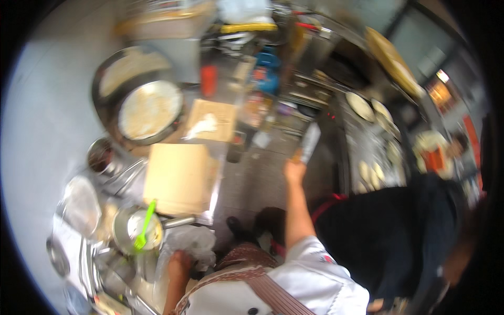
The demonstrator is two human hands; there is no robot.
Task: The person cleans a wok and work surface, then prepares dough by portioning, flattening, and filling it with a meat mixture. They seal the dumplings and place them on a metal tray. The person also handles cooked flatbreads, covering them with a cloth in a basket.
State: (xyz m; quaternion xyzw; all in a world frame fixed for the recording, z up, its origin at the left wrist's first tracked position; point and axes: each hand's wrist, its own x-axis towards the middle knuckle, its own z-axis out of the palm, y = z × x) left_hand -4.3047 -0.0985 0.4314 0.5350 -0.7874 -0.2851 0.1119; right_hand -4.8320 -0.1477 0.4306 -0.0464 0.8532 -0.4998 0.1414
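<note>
My right hand (295, 170) is stretched out over the floor and grips a broad-bladed knife or scraper (311, 138) by its brown handle. Its pale blade points up and away; blur hides its exact kind. Low on the left, my left hand (179, 263) is beside a clear plastic bag (193, 242) at the counter's edge. Whether its fingers hold the bag cannot be made out. Just beyond that hand stands a metal saucepan (118, 232) with pale contents and a bright green spatula or brush (145, 226) resting in it.
Left, the counter carries a cardboard sheet (175, 177), a round pan with flatbread (151, 111), a steel pot (101, 155) and a red container (208, 80). At right, dough pieces (370, 175) lie on a worktop (356, 145). A person in dark clothing (378, 236) stands close on my right.
</note>
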